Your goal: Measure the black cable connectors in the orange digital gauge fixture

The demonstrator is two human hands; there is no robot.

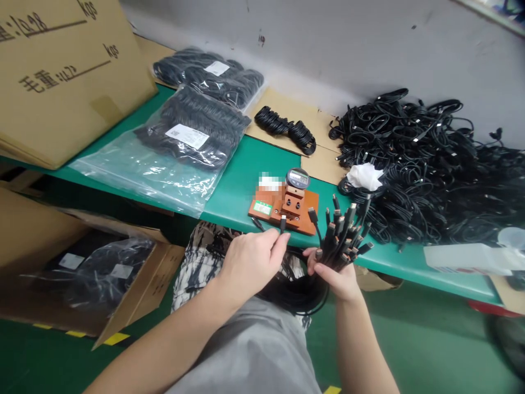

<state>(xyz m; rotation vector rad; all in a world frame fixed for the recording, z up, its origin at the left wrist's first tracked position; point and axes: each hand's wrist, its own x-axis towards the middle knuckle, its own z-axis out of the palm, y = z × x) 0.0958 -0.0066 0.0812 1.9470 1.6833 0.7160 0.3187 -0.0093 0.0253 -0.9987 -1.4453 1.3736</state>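
My left hand (254,254) pinches a black cable near its connector (283,222), which points up at the front of an orange-brown gauge block (309,210). A round digital dial gauge (297,178) with a small screen tops that block. To the right, my right hand (338,276) is closed round a bunch of black cables (340,235), their connectors fanned upward. The cables' looped lengths (297,295) hang below, over the lap. Another connector end lies just left of the pinched one, by the table edge.
A large heap of black cables (410,164) covers the right side, with crumpled white paper (365,177) on it. Bagged cables (192,126) and a carton (74,82) stand left. Two cable coils (285,128) lie on cardboard. An open box (135,295) sits below; a white bottle (463,257) lies right.
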